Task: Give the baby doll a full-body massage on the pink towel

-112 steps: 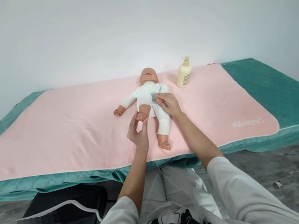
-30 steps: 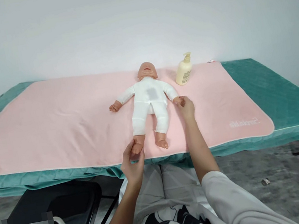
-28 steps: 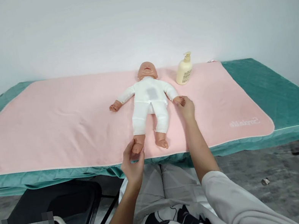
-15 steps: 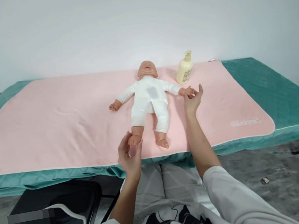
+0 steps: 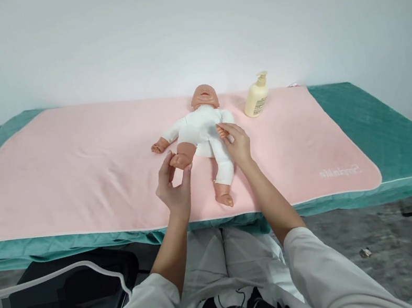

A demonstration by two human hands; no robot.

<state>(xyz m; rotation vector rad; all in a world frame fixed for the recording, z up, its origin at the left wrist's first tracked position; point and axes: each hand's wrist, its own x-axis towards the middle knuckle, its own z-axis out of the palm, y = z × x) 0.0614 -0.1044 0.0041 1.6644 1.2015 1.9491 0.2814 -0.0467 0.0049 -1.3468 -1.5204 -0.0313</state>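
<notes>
A baby doll (image 5: 200,123) with a white cloth body lies on its back on a pink mat (image 5: 73,167), head toward the wall. My left hand (image 5: 173,183) grips the doll's foot (image 5: 181,161) on the left side, between thumb and fingers, with that leg bent up off the mat. My right hand (image 5: 238,143) is closed on the doll's hand at the right, which lies across its belly. The doll's other leg (image 5: 223,188) rests straight on the mat. Its left-side arm (image 5: 167,137) stretches outward.
A cream pump bottle (image 5: 256,96) stands on the mat right of the doll's head. A green cover (image 5: 388,127) lies under the mat. Below the table's edge are a black chair (image 5: 92,301) and a white cable (image 5: 85,264). A wall (image 5: 183,25) rises behind.
My left hand has raised the doll's foot, bending the leg toward its body. My right hand has brought the doll's hand inward from the side onto its belly.
</notes>
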